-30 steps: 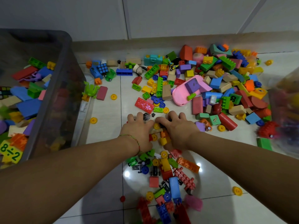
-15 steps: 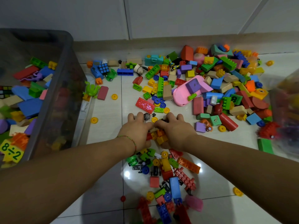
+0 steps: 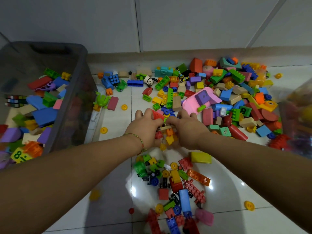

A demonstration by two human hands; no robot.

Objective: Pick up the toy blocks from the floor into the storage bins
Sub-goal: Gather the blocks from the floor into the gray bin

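Toy blocks of many colours cover the white tiled floor. My left hand (image 3: 144,128) and my right hand (image 3: 185,129) are cupped side by side around a handful of small blocks (image 3: 168,135): yellow, orange, red and a wooden piece. A red studded plate (image 3: 156,114) lies under my left fingers. The handful hangs a little above the floor, and a yellow wheel (image 3: 163,146) shows blurred just below it. On the left stands a grey translucent storage bin (image 3: 79,92) with several blocks in it.
A dense heap with a pink toy car (image 3: 197,101) fills the floor ahead and to the right. A smaller scatter of blocks (image 3: 175,179) lies between my forearms. A clear container (image 3: 298,115) stands at the right edge. A wall closes the far side.
Both hands have closed together and lifted a handful of small blocks off the floor. A yellow wedge block is now uncovered below my right wrist.
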